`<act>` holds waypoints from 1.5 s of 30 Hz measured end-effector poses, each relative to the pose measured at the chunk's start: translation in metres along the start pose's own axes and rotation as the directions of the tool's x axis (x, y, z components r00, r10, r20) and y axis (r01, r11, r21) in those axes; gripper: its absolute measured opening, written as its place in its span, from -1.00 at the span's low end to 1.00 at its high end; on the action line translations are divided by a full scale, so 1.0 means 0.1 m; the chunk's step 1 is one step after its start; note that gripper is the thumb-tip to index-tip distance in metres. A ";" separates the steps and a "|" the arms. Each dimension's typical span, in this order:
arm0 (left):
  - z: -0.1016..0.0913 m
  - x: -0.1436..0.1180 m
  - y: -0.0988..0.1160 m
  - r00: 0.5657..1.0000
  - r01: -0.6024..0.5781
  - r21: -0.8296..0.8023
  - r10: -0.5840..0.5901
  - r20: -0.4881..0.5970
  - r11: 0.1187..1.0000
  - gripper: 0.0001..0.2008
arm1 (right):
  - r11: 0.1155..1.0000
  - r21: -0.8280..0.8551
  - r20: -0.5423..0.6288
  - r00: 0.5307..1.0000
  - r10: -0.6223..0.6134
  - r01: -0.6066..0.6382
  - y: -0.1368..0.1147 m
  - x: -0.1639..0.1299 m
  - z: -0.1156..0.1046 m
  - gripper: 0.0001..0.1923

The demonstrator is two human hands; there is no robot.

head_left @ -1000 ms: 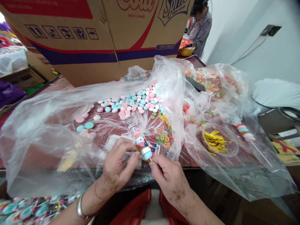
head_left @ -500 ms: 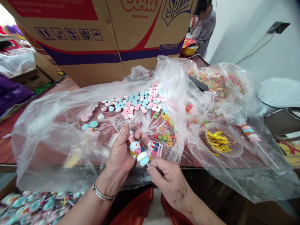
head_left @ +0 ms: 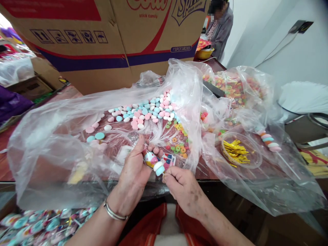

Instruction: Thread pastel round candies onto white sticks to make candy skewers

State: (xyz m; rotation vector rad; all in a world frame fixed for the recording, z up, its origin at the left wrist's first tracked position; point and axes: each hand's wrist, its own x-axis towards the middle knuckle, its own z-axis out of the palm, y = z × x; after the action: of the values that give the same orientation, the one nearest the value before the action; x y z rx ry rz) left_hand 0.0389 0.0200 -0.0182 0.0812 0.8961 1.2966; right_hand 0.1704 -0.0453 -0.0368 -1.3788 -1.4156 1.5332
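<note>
Cardboard box reads "stick candy". Left hand grips round pastel candy skewer in clear wrapper; right hand pinches its stick end.

Pink, blue and white candies, gold twist ties, red-and-blue-striped brown carton

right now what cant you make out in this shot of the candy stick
- Head view: the stick below the candy stick is hidden inside the right hand.
- The candy stick's upper end is covered by the left hand.
- The cardboard box has its lettering cut off by the top edge.
- The gold twist ties are blurred by plastic film.
</note>
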 end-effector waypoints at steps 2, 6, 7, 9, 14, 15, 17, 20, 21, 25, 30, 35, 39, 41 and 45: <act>-0.01 0.01 0.00 1.000 -0.009 0.010 0.009 -0.010 1.000 -0.68 | 0.992 0.112 0.049 0.998 0.049 -0.055 0.01 0.02 0.00 -0.77; 0.02 -0.02 -0.02 0.998 -0.060 0.058 0.061 -0.019 0.997 -0.67 | 0.937 0.299 0.136 0.980 0.144 -0.179 0.00 0.08 0.00 -0.82; 0.04 -0.03 -0.03 0.997 -0.079 0.077 0.080 -0.016 0.994 -0.68 | 0.926 0.323 0.142 0.977 0.157 -0.196 -0.01 0.10 0.00 -0.83; 0.06 -0.05 -0.05 0.993 -0.110 0.118 0.114 -0.023 0.987 -0.70 | 0.905 0.366 0.143 0.974 0.177 -0.218 -0.02 0.12 0.02 -0.85; 0.08 -0.04 -0.05 0.992 -0.120 0.151 0.126 -0.031 0.981 -0.71 | 0.936 0.330 0.082 0.992 0.096 -0.118 -0.03 0.10 0.04 -0.82; 0.08 -0.03 -0.05 0.993 -0.114 0.149 0.119 -0.026 0.982 -0.71 | 0.971 0.233 0.024 0.999 0.041 -0.045 -0.03 0.08 0.04 -0.80; 0.07 -0.03 -0.07 0.995 -0.101 0.147 0.104 -0.011 0.984 -0.72 | 0.992 -0.055 -0.104 0.987 -0.121 0.116 -0.02 0.06 0.05 -0.78; 0.08 -0.07 -0.12 0.996 -0.085 0.138 0.084 0.017 0.987 -0.73 | 0.820 -0.497 -0.188 0.886 -0.423 0.286 0.01 0.05 0.09 -0.78; 0.08 -0.09 -0.14 0.996 -0.085 0.126 0.083 0.023 0.988 -0.74 | 0.744 -0.593 -0.185 0.847 -0.499 0.309 0.02 0.05 0.10 -0.77; 0.06 -0.11 -0.13 0.997 -0.054 0.110 0.049 0.054 0.992 -0.76 | 0.757 -0.551 -0.134 0.859 -0.494 0.350 0.01 0.04 0.11 -0.77; -0.01 -0.04 0.05 0.978 -0.113 0.000 0.111 0.179 0.994 -0.73 | 0.947 0.320 0.099 0.994 -0.049 0.015 -0.03 0.01 0.02 -0.79; -0.02 -0.01 0.10 0.958 -0.071 -0.103 0.096 0.269 0.992 -0.80 | 0.851 0.524 0.124 0.991 -0.050 -0.023 0.03 0.04 0.07 -0.77; 0.00 0.01 0.05 0.977 -0.008 -0.158 0.041 0.210 0.987 -0.82 | 0.915 0.403 0.075 0.995 -0.058 0.023 0.02 0.04 0.12 -0.79; 0.01 0.02 0.02 0.993 -0.035 -0.121 0.049 0.111 0.992 -0.83 | 0.984 0.121 -0.043 0.991 -0.127 0.131 0.02 0.04 0.12 -0.82; 0.04 0.01 -0.03 0.994 -0.108 0.013 0.109 -0.026 0.994 -0.78 | 0.831 -0.466 -0.175 0.889 -0.423 0.304 0.03 0.05 0.12 -0.81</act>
State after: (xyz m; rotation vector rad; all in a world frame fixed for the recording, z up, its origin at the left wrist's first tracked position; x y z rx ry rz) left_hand 0.0441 0.0220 -0.0176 0.1236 0.9320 1.3965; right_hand 0.1582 -0.0455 -0.0427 -1.3877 -1.7792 0.7744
